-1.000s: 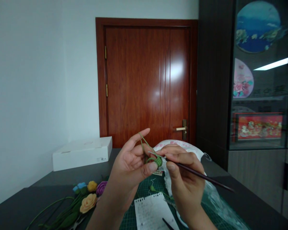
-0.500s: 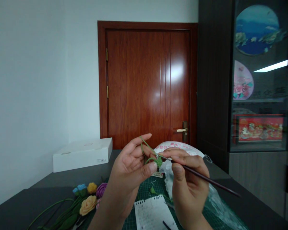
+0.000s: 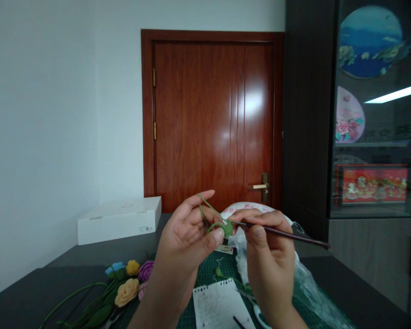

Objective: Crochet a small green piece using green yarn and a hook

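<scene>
My left hand (image 3: pixel 188 237) is raised in front of me and pinches a small green crochet piece (image 3: pixel 226 228) between thumb and fingers. Green yarn (image 3: pixel 205 206) runs over its raised index finger. My right hand (image 3: pixel 267 246) grips a dark crochet hook (image 3: pixel 287 234) like a pen. The hook's tip sits in the green piece, and its handle points right. The two hands almost touch at the piece.
Below the hands lie a green cutting mat (image 3: pixel 205 274), a small spiral notepad (image 3: pixel 219 304) and a clear plastic bag (image 3: pixel 304 283). Several crochet flowers (image 3: pixel 126 290) with green stems lie at the left. A white box (image 3: pixel 119 219) stands at the back left of the dark table (image 3: pixel 27 297).
The hook's handle has swung up to a flatter angle, and my right hand has turned slightly with it. My left hand keeps its pinch on the green piece.
</scene>
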`<state>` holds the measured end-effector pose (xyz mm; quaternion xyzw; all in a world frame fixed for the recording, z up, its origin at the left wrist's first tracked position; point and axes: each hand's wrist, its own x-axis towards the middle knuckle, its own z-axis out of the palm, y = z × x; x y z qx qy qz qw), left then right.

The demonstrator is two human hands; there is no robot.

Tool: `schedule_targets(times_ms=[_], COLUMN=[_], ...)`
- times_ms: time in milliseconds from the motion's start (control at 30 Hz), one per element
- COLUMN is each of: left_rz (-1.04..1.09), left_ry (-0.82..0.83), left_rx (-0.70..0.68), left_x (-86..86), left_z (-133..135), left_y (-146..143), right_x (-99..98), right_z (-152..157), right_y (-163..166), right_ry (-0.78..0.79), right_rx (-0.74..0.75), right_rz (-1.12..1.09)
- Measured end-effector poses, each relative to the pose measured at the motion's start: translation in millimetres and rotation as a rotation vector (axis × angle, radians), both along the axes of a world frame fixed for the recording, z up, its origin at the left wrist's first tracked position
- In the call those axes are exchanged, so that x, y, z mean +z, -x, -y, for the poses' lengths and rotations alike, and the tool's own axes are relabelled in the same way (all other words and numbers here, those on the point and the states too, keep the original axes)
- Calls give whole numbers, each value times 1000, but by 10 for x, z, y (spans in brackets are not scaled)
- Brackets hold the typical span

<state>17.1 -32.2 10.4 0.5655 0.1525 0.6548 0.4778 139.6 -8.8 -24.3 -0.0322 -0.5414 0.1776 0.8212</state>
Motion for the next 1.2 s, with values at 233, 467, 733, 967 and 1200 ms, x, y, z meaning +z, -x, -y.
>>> schedule_targets(times_ms=[233,467,733,967,1200], left_rz=[-17,-25,-14,-16,-46], left_ry=[-1,19,42,61,41], left_rx=[85,103,72,-1,45], left_x=[-4,3,-12,29,28], left_z=[48,65,55,52,41], left_y=[-41,-53,-68,9,21], right_x=[-45,-42,-99,62,83], right_z=[0,-3,19,-28,-22], right_y=[16,35,19,-120,-260], right_ry=[-98,-122,-226,2,3], right_rx=[-206,-188,-371,299,314], right_rz=[-8,-36,15,104,206])
